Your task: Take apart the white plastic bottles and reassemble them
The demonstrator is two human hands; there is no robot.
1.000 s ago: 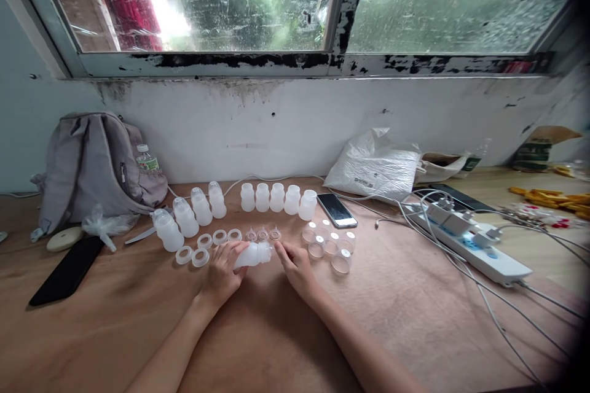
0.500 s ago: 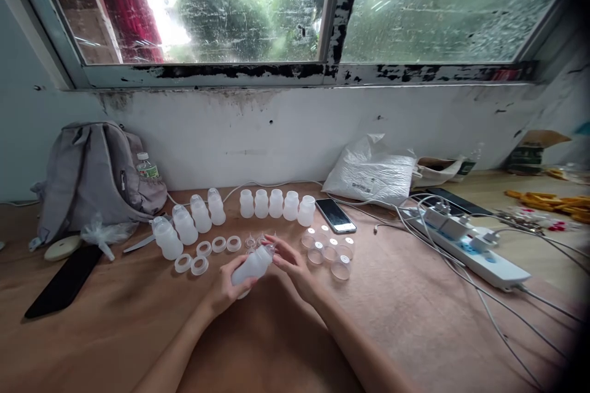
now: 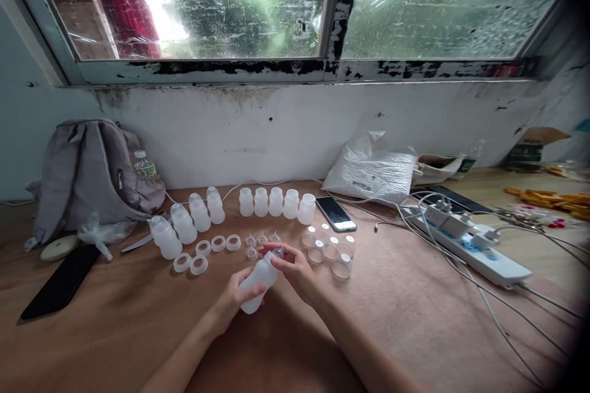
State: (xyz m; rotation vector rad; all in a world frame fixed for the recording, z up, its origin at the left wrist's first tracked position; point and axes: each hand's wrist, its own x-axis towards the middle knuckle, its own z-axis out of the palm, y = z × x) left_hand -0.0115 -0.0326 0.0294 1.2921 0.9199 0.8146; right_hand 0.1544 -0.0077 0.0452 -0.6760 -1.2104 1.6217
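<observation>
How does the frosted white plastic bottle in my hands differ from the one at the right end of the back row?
The held frosted white plastic bottle tilts; the row-end frosted white plastic bottle stands upright. The left hand grips the held bottle; no hand touches the row-end bottle. A small clear domed piece shows at the held bottle's top; none shows on the row-end bottle. Both are translucent white.

We see matt, milky-white, rounded plastic bottles, glossy, clear, domed plastic caps, a dull grey, rounded cloth backpack, a wrinkled, shiny, silvery plastic pouch and a smooth, brown, flat wooden tabletop.
</observation>
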